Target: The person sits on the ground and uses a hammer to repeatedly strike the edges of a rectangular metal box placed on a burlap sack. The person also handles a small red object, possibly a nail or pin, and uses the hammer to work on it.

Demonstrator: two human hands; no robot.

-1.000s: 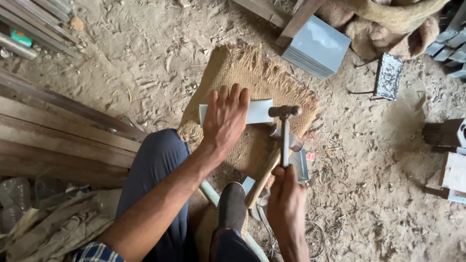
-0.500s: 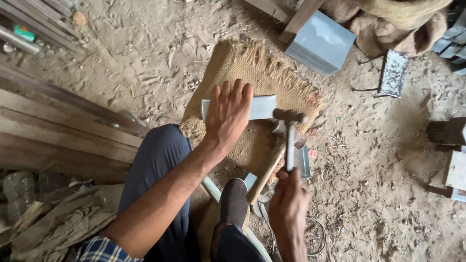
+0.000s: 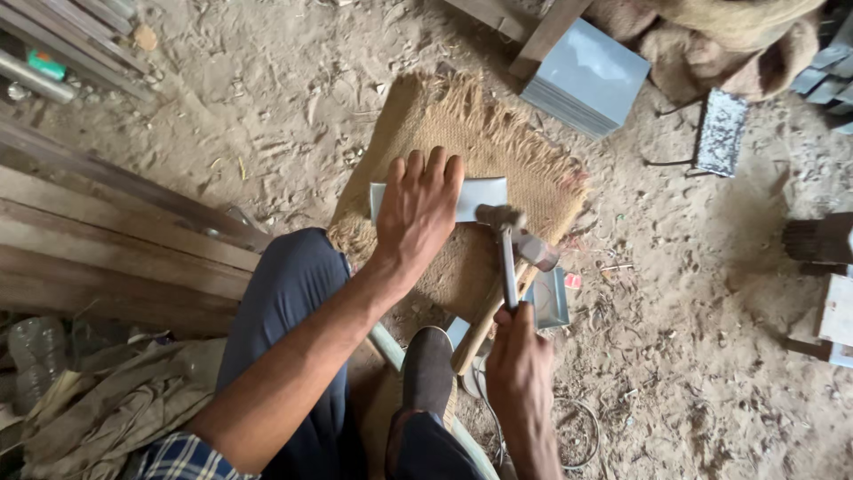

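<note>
Grey metal sheet [image 3: 480, 197] lying flat under our spread left hand [image 3: 418, 209]; our right hand [image 3: 520, 356] fisting hammer [image 3: 506, 249], now swinging lower toward sheet.

Soft, even daylight, fairly bright; no hard source seen. Shadows faint & diffuse: a weak one under the left hand [image 3: 418, 209] on the burlap mat [image 3: 462, 133], another beside the stacked metal sheets [image 3: 586, 76] far right. Mild sheen on those sheets, no blown glare. Hammer head [image 3: 500, 216] slightly motion-blurred; right hand [image 3: 520, 364] a bit soft. Sandy floor [image 3: 267, 98] sharp mid-frame. Near-left corner darker, w/ some wide-angle stretch at edges.
</note>
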